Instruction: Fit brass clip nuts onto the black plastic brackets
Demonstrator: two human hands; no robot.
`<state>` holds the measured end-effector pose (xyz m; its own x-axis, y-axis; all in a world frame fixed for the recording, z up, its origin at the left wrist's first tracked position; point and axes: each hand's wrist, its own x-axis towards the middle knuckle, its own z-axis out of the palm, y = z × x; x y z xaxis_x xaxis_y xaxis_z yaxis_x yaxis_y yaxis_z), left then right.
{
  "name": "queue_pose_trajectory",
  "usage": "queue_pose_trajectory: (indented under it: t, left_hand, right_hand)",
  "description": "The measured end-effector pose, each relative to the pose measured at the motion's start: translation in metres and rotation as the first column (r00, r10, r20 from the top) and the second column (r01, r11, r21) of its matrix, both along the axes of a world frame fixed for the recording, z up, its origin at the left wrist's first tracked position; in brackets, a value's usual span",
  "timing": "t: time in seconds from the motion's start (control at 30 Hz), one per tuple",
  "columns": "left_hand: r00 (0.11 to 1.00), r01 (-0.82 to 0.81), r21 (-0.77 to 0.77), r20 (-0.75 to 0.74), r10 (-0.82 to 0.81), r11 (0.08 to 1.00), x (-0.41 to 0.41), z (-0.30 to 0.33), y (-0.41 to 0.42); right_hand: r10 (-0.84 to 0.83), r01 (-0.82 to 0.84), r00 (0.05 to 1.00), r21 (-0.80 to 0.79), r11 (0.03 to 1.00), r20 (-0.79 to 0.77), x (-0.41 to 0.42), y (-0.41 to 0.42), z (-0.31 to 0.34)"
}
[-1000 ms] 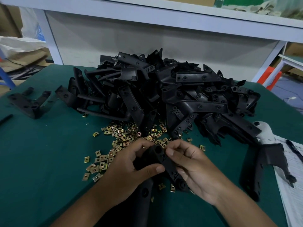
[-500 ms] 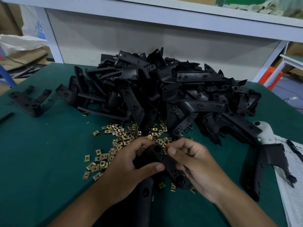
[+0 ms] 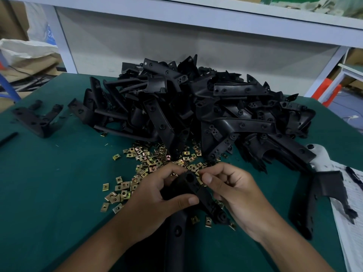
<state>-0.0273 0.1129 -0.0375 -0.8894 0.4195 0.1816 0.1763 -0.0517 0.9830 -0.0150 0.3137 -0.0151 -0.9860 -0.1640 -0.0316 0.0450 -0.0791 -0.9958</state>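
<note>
While bracket (image 3: pixel 189 186) is gripped steady by left hand (image 3: pixel 157 201), nut (image 3: pixel 199 180) is pinched by right hand (image 3: pixel 233 191) at its edge, lined up for sliding on, looks like. Loose nuts (image 3: pixel 145 163) kept close, handy.

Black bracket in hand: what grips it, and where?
Left hand grips the bracket near its holed upper end; right hand pinches a brass clip nut at its edge.

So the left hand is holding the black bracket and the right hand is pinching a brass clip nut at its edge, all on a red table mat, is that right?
Not quite: the table mat is dark green, not red, as the head view shows. The rest stands: the left hand holds the black bracket and the right hand pinches a brass clip nut at its edge.
</note>
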Motion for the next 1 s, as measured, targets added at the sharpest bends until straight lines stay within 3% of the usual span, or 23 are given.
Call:
queue_pose_trajectory:
  t: [0.67,0.87,1.0]
  left_hand:
    - [0.999,-0.017,0.080,0.037,0.014,0.997,-0.0016,0.0019,-0.0005]
    - [0.999,-0.019,0.081,0.038,0.016,0.997,-0.0022,0.0012,-0.0014]
    - [0.999,-0.012,0.067,0.048,0.009,0.998,-0.0026,-0.0004,-0.0016]
  right_hand:
    - [0.067,-0.063,0.996,0.061,0.996,-0.056,0.0004,0.0055,0.0017]
    - [0.084,-0.055,0.986,0.195,0.979,-0.145,0.0027,0.0078,0.0064]
    - [0.036,0.052,0.967,0.338,0.940,-0.251,0.0054,0.0066,0.0031]
